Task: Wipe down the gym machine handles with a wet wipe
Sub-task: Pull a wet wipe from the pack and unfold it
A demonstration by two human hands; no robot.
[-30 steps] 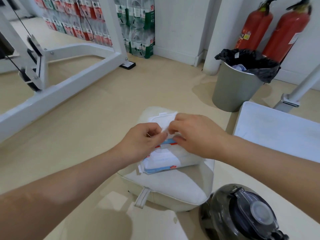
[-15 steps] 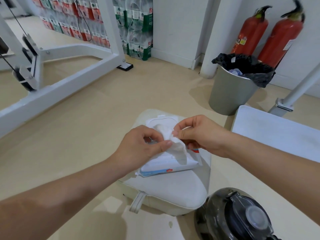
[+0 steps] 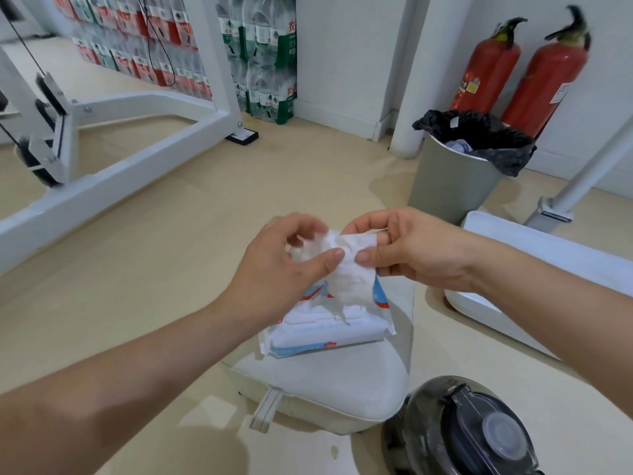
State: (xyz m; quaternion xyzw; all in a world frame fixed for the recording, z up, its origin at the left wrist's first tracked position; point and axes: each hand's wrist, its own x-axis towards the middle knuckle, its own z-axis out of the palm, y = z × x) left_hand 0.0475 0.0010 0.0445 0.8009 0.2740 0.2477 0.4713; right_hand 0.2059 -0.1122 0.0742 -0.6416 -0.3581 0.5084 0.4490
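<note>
A white wet wipe [image 3: 346, 269] hangs between both hands above its pack. My left hand [image 3: 287, 265] pinches the wipe's left side between thumb and fingers. My right hand [image 3: 407, 248] pinches its right top edge. The wipe's lower end trails down to the pack of wet wipes [image 3: 329, 330], white with blue and red print, which lies on a white cushioned seat pad [image 3: 329, 389]. The white gym machine frame [image 3: 113, 173] with black cables stands at the left; no handle is in view.
A grey bin [image 3: 448, 183] with a black liner stands behind the hands, two red fire extinguishers [image 3: 513, 73] beyond it. A dark water jug lid [image 3: 479, 433] is at the bottom right, a white bench pad [image 3: 548, 269] at the right. Stacked bottled-water packs [image 3: 253, 56] line the far wall.
Both hands have risen from the pack, pulling a wipe up and out of its opening. The wipe is now spread between them, well above the pack.
</note>
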